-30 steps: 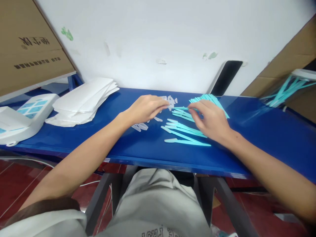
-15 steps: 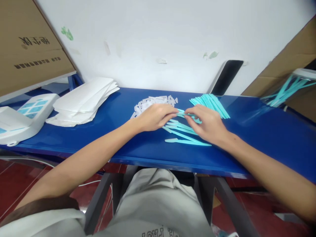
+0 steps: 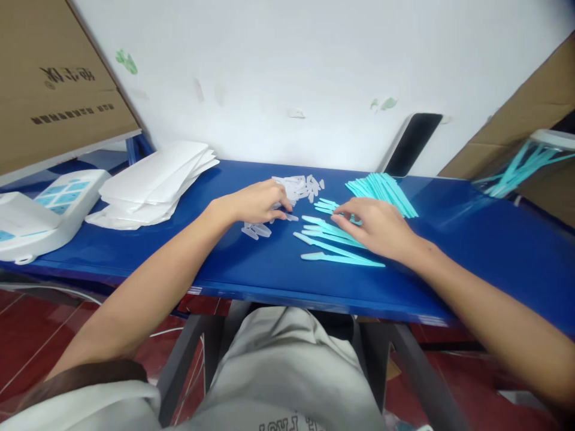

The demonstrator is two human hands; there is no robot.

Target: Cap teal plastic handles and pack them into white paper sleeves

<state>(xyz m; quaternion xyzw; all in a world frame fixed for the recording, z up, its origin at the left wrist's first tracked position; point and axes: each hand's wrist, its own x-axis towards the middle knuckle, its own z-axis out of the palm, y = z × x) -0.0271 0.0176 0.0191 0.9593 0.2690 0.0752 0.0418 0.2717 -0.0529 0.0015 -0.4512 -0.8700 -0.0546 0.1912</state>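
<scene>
My left hand (image 3: 258,202) reaches into a pile of small clear plastic caps (image 3: 300,185). Its fingers are curled among them, and what they pinch is hidden. A few loose caps (image 3: 256,230) lie just in front of it. My right hand (image 3: 376,228) lies low over a row of teal plastic sticks (image 3: 341,248) spread on the blue table (image 3: 251,269), with its fingertips pinched together on the end of one stick. A tidy bundle of more teal sticks (image 3: 384,185) lies behind that hand.
A stack of white flat bags (image 3: 153,179) lies at the left, beside a white device with blue buttons (image 3: 49,206). Cardboard boxes (image 3: 54,78) flank both sides. A black phone (image 3: 413,143) leans on the wall. At the right, a clear container (image 3: 525,164) holds teal sticks.
The hands, which met over one teal stick, have parted. My left hand moved back left to the cap pile, and my right hand lowered onto the row of sticks.
</scene>
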